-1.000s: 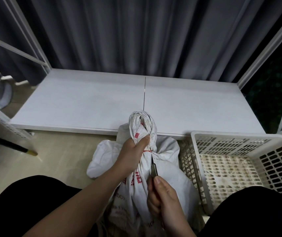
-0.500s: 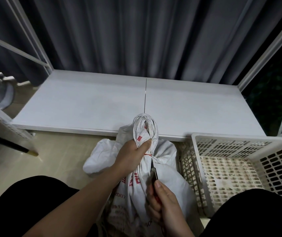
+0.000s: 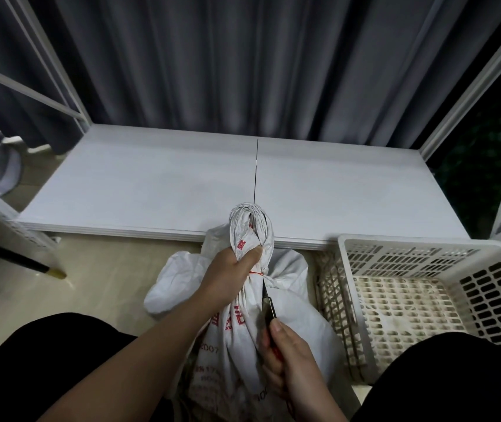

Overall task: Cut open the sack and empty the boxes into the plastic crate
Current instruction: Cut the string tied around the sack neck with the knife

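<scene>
Blade [image 3: 269, 301] risen to tie – sack [image 3: 291, 318] shut.

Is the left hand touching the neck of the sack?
Touching: the head view shows the left hand gripping the sack at its bunched neck, fingers wrapped around it.

The left hand [image 3: 227, 274] grips the sack's [image 3: 243, 327] gathered neck, forearm reaching from near left. The right hand [image 3: 291, 357], nearer, curls round what looks like a knife [image 3: 269, 303], blade pointing far.
</scene>
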